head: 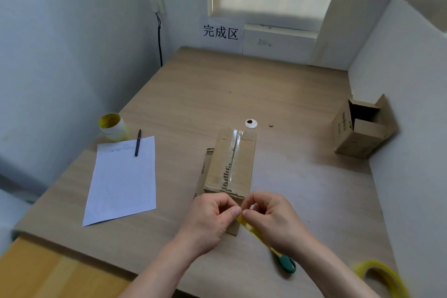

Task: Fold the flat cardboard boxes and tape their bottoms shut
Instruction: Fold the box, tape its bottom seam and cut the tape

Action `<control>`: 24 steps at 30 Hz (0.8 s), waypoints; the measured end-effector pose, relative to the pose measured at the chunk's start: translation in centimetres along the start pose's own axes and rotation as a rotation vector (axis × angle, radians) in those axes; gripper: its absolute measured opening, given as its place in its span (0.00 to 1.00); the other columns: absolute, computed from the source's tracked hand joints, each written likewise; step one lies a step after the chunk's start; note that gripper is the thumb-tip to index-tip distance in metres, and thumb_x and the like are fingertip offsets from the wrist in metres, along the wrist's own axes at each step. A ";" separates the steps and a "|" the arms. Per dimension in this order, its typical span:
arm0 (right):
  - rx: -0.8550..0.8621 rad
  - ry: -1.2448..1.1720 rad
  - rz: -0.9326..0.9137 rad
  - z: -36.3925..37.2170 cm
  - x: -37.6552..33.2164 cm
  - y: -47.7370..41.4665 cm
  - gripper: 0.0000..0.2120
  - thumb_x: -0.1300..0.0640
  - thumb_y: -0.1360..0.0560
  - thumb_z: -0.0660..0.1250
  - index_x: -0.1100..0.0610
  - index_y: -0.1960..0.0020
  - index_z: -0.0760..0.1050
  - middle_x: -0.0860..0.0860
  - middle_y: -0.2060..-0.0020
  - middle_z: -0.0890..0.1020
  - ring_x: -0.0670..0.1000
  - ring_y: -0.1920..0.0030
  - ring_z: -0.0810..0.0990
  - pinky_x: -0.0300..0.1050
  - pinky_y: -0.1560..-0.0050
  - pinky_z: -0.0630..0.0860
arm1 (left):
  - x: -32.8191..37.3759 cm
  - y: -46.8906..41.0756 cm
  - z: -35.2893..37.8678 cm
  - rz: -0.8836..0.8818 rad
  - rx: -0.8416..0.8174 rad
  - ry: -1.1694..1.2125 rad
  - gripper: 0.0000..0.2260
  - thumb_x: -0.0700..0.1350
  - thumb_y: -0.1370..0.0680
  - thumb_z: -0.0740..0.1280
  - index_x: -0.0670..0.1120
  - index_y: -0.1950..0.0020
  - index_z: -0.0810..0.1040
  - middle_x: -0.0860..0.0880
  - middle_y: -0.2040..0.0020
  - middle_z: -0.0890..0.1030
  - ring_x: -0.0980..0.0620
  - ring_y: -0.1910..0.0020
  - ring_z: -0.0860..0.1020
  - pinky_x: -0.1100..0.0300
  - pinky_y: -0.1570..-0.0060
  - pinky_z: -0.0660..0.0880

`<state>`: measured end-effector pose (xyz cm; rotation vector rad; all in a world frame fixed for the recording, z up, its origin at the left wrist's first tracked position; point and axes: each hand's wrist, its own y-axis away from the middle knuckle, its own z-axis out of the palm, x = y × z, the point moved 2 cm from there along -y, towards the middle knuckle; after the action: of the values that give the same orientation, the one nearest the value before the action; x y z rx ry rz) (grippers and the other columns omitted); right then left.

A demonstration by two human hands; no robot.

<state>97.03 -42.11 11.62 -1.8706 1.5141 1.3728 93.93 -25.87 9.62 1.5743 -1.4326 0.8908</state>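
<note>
The cardboard box lies bottom-up on the table, its seam taped. The left grip pinches what seems the tape end at the near edge, probably keeping it taut. The right grip is curled round a yellow cutter.

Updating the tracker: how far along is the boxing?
Done: a folded box sits by the right wall. In hand: the centre box has tape along its seam; the left hand pinches its near end, the right hand holds the knife there. Left: trimming and pressing that end.
</note>
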 end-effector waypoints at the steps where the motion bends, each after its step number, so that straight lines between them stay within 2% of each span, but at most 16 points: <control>1: -0.020 -0.025 0.021 0.3 0.2 0.0 0.09 0.46 0.34 0.70 0.40 0.54 0.81 0.48 0.71 0.77 0.44 0.68 0.73 0.46 0.64 0.72 | -0.6 -0.1 -0.1 0.012 0.008 -0.049 0.09 0.53 0.27 0.67 0.50 0.61 0.82 0.52 0.66 0.81 0.52 0.64 0.78 0.51 0.62 0.75; 2: -0.058 -0.080 0.050 0.6 0.5 0.1 0.18 0.45 0.37 0.71 0.37 0.46 0.78 0.52 0.68 0.78 0.45 0.66 0.75 0.47 0.62 0.74 | -1.2 -0.2 -0.3 0.016 0.025 -0.081 0.09 0.53 0.26 0.66 0.50 0.62 0.80 0.52 0.67 0.80 0.53 0.65 0.76 0.51 0.63 0.74; 4: -0.159 -0.265 0.122 0.9 1.8 0.6 0.37 0.49 0.39 0.74 0.35 0.32 0.67 0.62 0.62 0.80 0.53 0.59 0.79 0.47 0.55 0.74 | -2.6 -0.4 -0.5 -0.008 0.057 -0.083 0.09 0.52 0.26 0.64 0.50 0.63 0.76 0.53 0.68 0.78 0.53 0.67 0.74 0.51 0.64 0.72; 6: -0.242 -0.384 0.130 1.1 2.8 1.4 0.44 0.52 0.39 0.75 0.38 0.27 0.62 0.67 0.58 0.81 0.58 0.53 0.82 0.46 0.51 0.74 | -3.8 -0.4 -0.4 -0.042 0.082 -0.058 0.09 0.50 0.24 0.63 0.49 0.64 0.74 0.55 0.68 0.78 0.55 0.67 0.74 0.52 0.64 0.71; 8: -0.244 -0.441 0.102 1.3 2.7 2.4 0.41 0.50 0.38 0.75 0.42 0.27 0.66 0.67 0.60 0.81 0.58 0.55 0.83 0.43 0.54 0.76 | -4.4 -0.5 -0.1 -0.053 0.090 -0.010 0.10 0.49 0.23 0.63 0.49 0.63 0.74 0.53 0.66 0.80 0.56 0.67 0.78 0.52 0.63 0.74; 10: -0.090 -0.430 0.117 1.0 2.8 2.6 0.37 0.46 0.38 0.74 0.43 0.30 0.71 0.60 0.64 0.82 0.52 0.65 0.80 0.38 0.64 0.74 | -4.9 -0.6 -0.3 -0.036 0.142 0.024 0.10 0.47 0.21 0.63 0.48 0.63 0.73 0.51 0.67 0.81 0.55 0.67 0.79 0.54 0.64 0.76; 11: 0.012 -0.260 0.111 0.7 3.0 2.4 0.34 0.43 0.37 0.74 0.40 0.31 0.72 0.54 0.61 0.84 0.50 0.65 0.80 0.37 0.64 0.73 | -5.3 -0.8 -0.6 -0.024 0.200 0.026 0.11 0.45 0.21 0.63 0.48 0.63 0.73 0.51 0.68 0.80 0.55 0.69 0.79 0.54 0.65 0.75; 12: 0.080 0.067 0.101 0.5 3.1 2.0 0.31 0.39 0.34 0.72 0.35 0.32 0.72 0.50 0.54 0.85 0.48 0.59 0.81 0.37 0.60 0.73 | -5.7 -1.1 -0.9 -0.002 0.252 0.006 0.11 0.44 0.21 0.63 0.48 0.63 0.72 0.51 0.69 0.79 0.54 0.70 0.77 0.54 0.67 0.74; 13: 0.118 0.453 0.109 0.3 2.8 1.6 0.27 0.36 0.29 0.69 0.32 0.31 0.69 0.46 0.45 0.84 0.48 0.50 0.82 0.39 0.54 0.73 | -6.0 -1.4 -1.1 0.023 0.282 -0.030 0.11 0.46 0.21 0.62 0.49 0.63 0.71 0.52 0.70 0.77 0.53 0.70 0.76 0.52 0.68 0.73; 14: 0.158 0.714 0.132 0.1 2.2 1.0 0.25 0.35 0.26 0.65 0.32 0.30 0.67 0.44 0.40 0.82 0.49 0.42 0.80 0.42 0.48 0.71 | -6.3 -1.8 -1.3 0.037 0.295 -0.061 0.10 0.48 0.22 0.61 0.50 0.63 0.70 0.53 0.71 0.76 0.52 0.70 0.74 0.50 0.69 0.72; 15: 0.177 0.795 0.152 0.0 1.8 0.3 0.24 0.34 0.24 0.62 0.33 0.28 0.66 0.44 0.37 0.80 0.51 0.38 0.78 0.43 0.45 0.71 | -6.6 -2.1 -1.3 0.035 0.312 -0.076 0.09 0.49 0.22 0.61 0.50 0.63 0.70 0.54 0.71 0.75 0.52 0.70 0.73 0.49 0.69 0.72; 19: 0.115 0.774 0.068 0.2 1.3 -2.1 0.24 0.34 0.23 0.60 0.35 0.28 0.66 0.46 0.38 0.81 0.53 0.38 0.78 0.46 0.45 0.72 | -8.2 -3.3 -1.5 -0.048 0.445 -0.070 0.09 0.50 0.23 0.61 0.53 0.63 0.69 0.57 0.72 0.73 0.53 0.70 0.70 0.49 0.66 0.72; 22: 0.059 0.572 0.100 -0.5 1.9 -2.3 0.22 0.37 0.25 0.64 0.36 0.32 0.73 0.44 0.42 0.83 0.50 0.42 0.79 0.45 0.45 0.73 | -8.7 -3.5 -1.7 -0.066 0.480 -0.069 0.10 0.49 0.22 0.62 0.52 0.63 0.69 0.55 0.71 0.73 0.52 0.69 0.71 0.49 0.65 0.72; 24: 0.019 0.421 0.143 -1.3 1.9 -2.0 0.23 0.41 0.31 0.63 0.36 0.36 0.75 0.42 0.47 0.83 0.46 0.46 0.79 0.44 0.46 0.74 | -8.8 -3.5 -1.5 -0.073 0.485 -0.063 0.12 0.44 0.20 0.65 0.51 0.63 0.70 0.55 0.71 0.72 0.55 0.70 0.71 0.51 0.66 0.70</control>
<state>99.25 -43.41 10.03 -2.1730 1.8819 1.0553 96.46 -20.67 1.96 2.0096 -1.2485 1.2172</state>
